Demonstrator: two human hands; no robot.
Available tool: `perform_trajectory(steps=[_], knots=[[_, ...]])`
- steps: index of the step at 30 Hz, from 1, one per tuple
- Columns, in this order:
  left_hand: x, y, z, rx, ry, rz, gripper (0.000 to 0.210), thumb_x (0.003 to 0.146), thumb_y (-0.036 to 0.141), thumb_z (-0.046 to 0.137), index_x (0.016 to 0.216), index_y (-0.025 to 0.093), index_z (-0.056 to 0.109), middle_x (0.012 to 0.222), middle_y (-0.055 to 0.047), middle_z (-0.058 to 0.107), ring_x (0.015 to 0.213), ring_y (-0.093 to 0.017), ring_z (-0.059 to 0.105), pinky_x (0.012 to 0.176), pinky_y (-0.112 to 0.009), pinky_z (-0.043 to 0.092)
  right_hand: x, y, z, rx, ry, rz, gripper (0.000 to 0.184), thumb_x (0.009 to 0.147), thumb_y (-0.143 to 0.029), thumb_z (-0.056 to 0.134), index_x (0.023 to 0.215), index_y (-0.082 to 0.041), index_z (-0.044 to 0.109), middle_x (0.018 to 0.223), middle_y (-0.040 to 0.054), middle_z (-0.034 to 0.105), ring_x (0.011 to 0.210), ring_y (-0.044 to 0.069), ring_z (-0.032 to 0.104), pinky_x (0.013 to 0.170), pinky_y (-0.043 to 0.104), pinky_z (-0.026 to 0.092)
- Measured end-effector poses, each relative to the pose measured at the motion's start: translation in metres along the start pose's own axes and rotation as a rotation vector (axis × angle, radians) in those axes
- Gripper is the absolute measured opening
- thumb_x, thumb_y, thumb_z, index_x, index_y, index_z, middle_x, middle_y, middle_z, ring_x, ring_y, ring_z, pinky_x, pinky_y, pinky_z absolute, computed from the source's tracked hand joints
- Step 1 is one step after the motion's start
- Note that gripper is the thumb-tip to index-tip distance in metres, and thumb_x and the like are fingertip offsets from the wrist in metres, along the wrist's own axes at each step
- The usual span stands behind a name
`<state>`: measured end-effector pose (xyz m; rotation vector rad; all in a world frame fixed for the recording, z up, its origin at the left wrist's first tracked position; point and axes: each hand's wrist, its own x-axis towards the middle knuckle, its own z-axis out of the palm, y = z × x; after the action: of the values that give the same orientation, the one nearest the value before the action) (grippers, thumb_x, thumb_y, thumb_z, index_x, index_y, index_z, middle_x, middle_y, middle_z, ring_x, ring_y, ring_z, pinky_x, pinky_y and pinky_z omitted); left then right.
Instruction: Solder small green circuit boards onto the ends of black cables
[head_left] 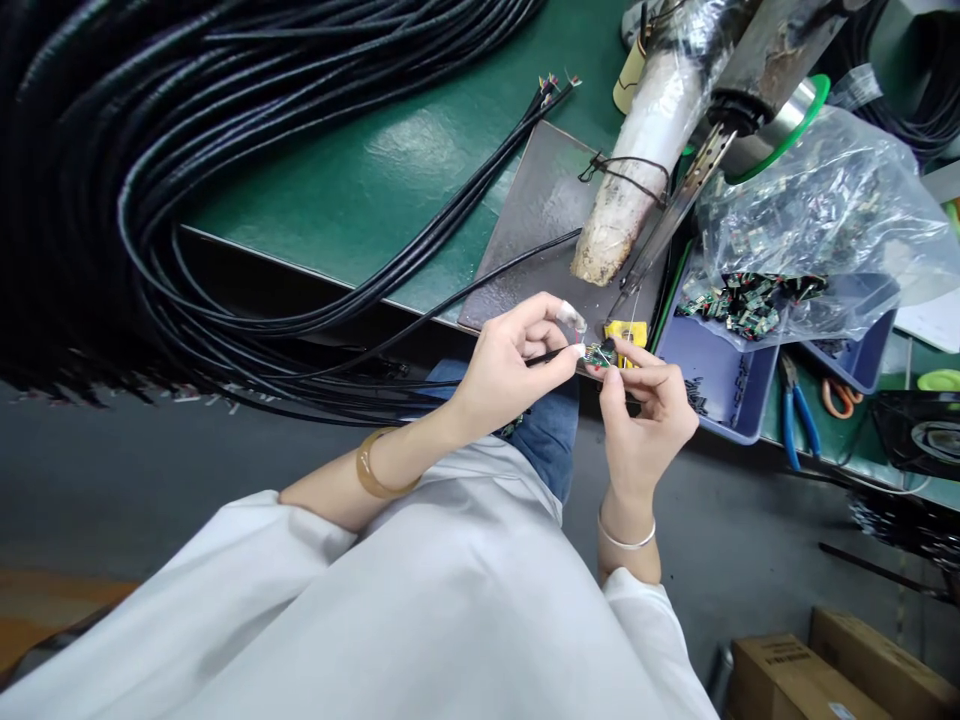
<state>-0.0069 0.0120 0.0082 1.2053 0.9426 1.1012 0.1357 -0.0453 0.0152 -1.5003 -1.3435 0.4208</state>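
Note:
My left hand (517, 350) is closed round the end of a black cable (549, 356), with white wraps on its thumb and a fingertip. Thin coloured wires at the cable's end meet a small green circuit board (600, 355). My right hand (645, 405) pinches that board between thumb and fingers from the other side. Just above the board is the tip of a soldering iron (667, 215), held in a fixed mount, with a thin strand of solder wire (634, 305) hanging beside it. A yellow piece (634, 332) lies behind my right fingertips.
A large bundle of black cables (142, 200) spreads over the green table (420, 150) at left. A wrapped duct (626, 190) slants down over a dark plate (517, 240). Right are a purple tray (731, 420), a plastic bag (840, 200) of boards, blue pliers (799, 415) and orange-handled scissors (838, 398).

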Motion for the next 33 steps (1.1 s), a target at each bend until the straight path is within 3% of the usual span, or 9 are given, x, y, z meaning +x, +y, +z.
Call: perform_trajectory(steps=[3,9,13,16,20,27,33], knots=[[0.002,-0.003,0.003,0.014,0.052,0.065,0.007,0.08,0.017,0.068,0.086,0.014,0.067,0.078,-0.001,0.069,0.068,-0.008,0.064,0.064,-0.016,0.052,0.001,0.002,0.001,-0.077,0.003,-0.063,0.008,0.087,-0.019,0.067,0.086,-0.022,0.06,0.114,0.0046,0.076,0.083,0.017,0.078,0.074,0.029,0.066],[0.008,-0.001,0.007,0.108,0.072,0.106,0.008,0.08,0.019,0.068,0.083,0.013,0.071,0.076,-0.002,0.071,0.064,-0.008,0.063,0.06,-0.015,0.051,0.007,0.0,0.0,-0.138,0.024,-0.158,0.009,0.087,-0.016,0.067,0.088,-0.023,0.06,0.113,0.0044,0.077,0.09,0.019,0.078,0.076,0.032,0.067],[0.007,0.0,0.007,0.14,0.099,0.15,0.007,0.082,0.018,0.067,0.085,0.014,0.071,0.079,-0.002,0.07,0.067,-0.008,0.063,0.062,-0.015,0.051,0.012,-0.003,-0.002,-0.068,0.011,-0.093,0.008,0.087,-0.017,0.066,0.087,-0.022,0.06,0.113,0.0051,0.077,0.089,0.017,0.078,0.074,0.029,0.067],[0.003,-0.001,0.007,0.138,0.115,0.143,0.011,0.081,0.017,0.068,0.092,0.015,0.07,0.081,-0.001,0.068,0.069,-0.008,0.062,0.062,-0.015,0.05,0.013,-0.003,-0.003,-0.005,-0.018,0.004,0.007,0.088,-0.02,0.066,0.085,-0.021,0.059,0.113,0.0063,0.076,0.09,0.017,0.077,0.073,0.027,0.066],[0.001,-0.001,0.006,0.08,0.102,0.104,0.005,0.081,0.018,0.068,0.085,0.015,0.068,0.08,-0.001,0.067,0.068,-0.007,0.062,0.061,-0.015,0.051,0.013,-0.001,-0.003,0.009,-0.038,0.057,0.01,0.089,-0.023,0.065,0.083,-0.02,0.057,0.112,0.0067,0.077,0.081,0.015,0.077,0.074,0.027,0.066],[0.013,0.007,0.004,-0.005,0.05,-0.041,0.006,0.075,0.016,0.07,0.08,0.013,0.067,0.071,0.0,0.065,0.057,-0.006,0.058,0.054,-0.015,0.048,0.013,-0.005,-0.002,-0.003,-0.004,-0.04,0.008,0.086,-0.017,0.068,0.085,-0.021,0.061,0.11,0.004,0.076,0.085,0.016,0.077,0.072,0.027,0.066],[0.015,0.008,0.006,0.017,0.058,0.018,0.005,0.076,0.016,0.069,0.079,0.014,0.066,0.074,0.0,0.066,0.062,-0.007,0.06,0.057,-0.015,0.048,0.017,-0.005,-0.003,-0.093,-0.007,-0.119,0.007,0.086,-0.017,0.067,0.087,-0.022,0.062,0.111,0.0042,0.076,0.088,0.016,0.076,0.072,0.028,0.065]])
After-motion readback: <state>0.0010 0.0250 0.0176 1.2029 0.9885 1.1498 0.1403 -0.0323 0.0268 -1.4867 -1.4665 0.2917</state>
